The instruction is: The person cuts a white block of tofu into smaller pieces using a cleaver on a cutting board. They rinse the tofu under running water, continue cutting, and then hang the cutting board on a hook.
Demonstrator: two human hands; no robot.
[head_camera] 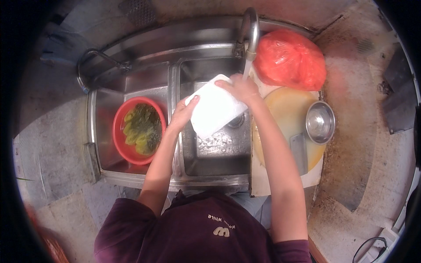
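Note:
A white rectangular container or tray (pixel 215 107), its surface overexposed, is tilted above the right steel sink basin (pixel 215 166). My left hand (pixel 183 113) grips its left edge, thumb on the upper face. On its far right side, my right hand (pixel 241 89) holds the rim, with that thumb also over the face. Water runs from the curved steel faucet (pixel 254 29) down onto or beside my right hand. Beneath the container's lower right corner, a drain (pixel 236 122) partly shows. What the undersides of my fingers touch is hidden.
In the left basin, a red plastic tub (pixel 116 139) holds green leafy vegetables (pixel 139 130) in water. A second faucet (pixel 98 54) stands there. To the right are a filled red plastic bag (pixel 291 60), a round cutting board (pixel 279 98), a cleaver (pixel 298 153) and a steel bowl (pixel 319 121).

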